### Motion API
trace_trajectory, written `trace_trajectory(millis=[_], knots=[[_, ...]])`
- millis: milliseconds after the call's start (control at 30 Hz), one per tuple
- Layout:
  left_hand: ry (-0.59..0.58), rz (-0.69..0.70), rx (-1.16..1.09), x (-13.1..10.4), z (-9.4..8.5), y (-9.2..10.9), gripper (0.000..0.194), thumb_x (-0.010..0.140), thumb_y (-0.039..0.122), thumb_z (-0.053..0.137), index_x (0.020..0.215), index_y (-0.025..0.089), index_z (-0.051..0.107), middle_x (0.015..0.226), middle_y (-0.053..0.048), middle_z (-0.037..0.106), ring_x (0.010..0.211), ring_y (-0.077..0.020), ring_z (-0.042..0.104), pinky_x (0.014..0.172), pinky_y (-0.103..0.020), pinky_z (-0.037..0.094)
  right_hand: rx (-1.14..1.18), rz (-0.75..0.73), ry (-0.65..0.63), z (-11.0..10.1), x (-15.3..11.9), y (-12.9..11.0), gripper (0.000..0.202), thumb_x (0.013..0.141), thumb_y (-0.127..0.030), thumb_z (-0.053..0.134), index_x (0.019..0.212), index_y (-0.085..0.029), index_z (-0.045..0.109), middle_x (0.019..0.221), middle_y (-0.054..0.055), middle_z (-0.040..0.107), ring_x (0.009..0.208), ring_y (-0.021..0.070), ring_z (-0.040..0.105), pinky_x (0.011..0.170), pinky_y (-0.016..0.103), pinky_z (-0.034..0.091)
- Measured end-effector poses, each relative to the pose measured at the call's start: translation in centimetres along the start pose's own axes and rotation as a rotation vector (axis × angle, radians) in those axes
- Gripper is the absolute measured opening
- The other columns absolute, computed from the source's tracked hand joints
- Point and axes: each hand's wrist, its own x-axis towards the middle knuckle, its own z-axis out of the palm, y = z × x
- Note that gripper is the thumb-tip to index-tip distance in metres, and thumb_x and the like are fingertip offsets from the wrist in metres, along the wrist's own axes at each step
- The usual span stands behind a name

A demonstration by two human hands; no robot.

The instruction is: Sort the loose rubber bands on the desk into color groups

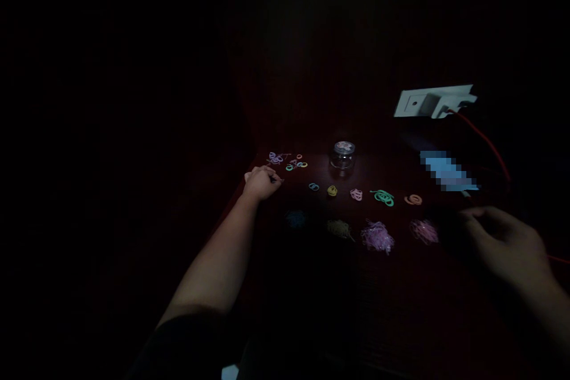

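My left hand (263, 183) rests at the table's left side with its fingers curled; what they hold, if anything, is too small to name. Just beyond it lie purple bands (276, 159) and small coloured rings (299, 164). My right hand (503, 240) is at the right, thumb and fingers bent towards each other, below a lit blurred screen (449, 172); its fingertips are dim. Between the hands is a row of small piles: blue (314, 187), yellow (332, 190), pink (356, 195), green (383, 197) and orange (414, 199).
A lidded glass jar (342, 157) stands at the back. Nearer lie shredded heaps, blue (295, 218), yellow (340, 228), purple (377, 236) and pink (424, 231). A white socket strip (434, 102) with a red cable (485, 139) is at the back right.
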Motion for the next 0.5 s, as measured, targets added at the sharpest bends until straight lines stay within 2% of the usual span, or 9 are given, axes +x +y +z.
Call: trace_trajectory(millis=[100,267,400,500], knots=[[-0.027,-0.007,0.006,0.0,-0.1,0.1,0.021,0.079,0.047,0.071,0.088,0.03,0.078,0.124,-0.001,0.07,0.119,-0.0297,0.055,0.101,-0.045,0.037,-0.016,0.012,-0.014,-0.1,0.1,0.1,0.016,0.069,-0.039,0.066,0.078,-0.026,0.067,0.07,0.012,0.07,0.055,0.024,0.061,0.053,0.04,0.046],[-0.039,0.009,0.025,0.3,0.2,0.4,0.016,0.086,0.034,0.063,0.081,0.025,0.075,0.121,-0.003,0.071,0.119,-0.0276,0.055,0.101,-0.044,0.037,0.007,-0.071,-0.013,0.1,0.5,0.8,0.022,0.073,-0.044,0.064,0.081,-0.024,0.067,0.073,0.011,0.071,0.056,0.0263,0.063,0.052,0.041,0.047],[-0.068,0.021,0.029,0.4,0.6,0.7,0.019,0.093,0.032,0.055,0.092,0.022,0.071,0.12,-0.008,0.07,0.12,-0.0279,0.055,0.101,-0.043,0.039,-0.012,-0.1,0.013,0.2,0.4,0.7,0.019,0.075,-0.041,0.063,0.082,-0.023,0.067,0.076,0.012,0.07,0.057,0.0235,0.062,0.053,0.038,0.046],[-0.022,0.023,-0.064,0.5,0.6,1.1,0.021,0.097,0.032,0.05,0.099,0.021,0.067,0.116,-0.009,0.069,0.115,-0.0264,0.059,0.1,-0.04,0.042,0.003,-0.128,0.041,0.3,0.4,0.6,0.017,0.078,-0.038,0.062,0.084,-0.022,0.065,0.078,0.012,0.07,0.059,0.022,0.061,0.057,0.037,0.047]])
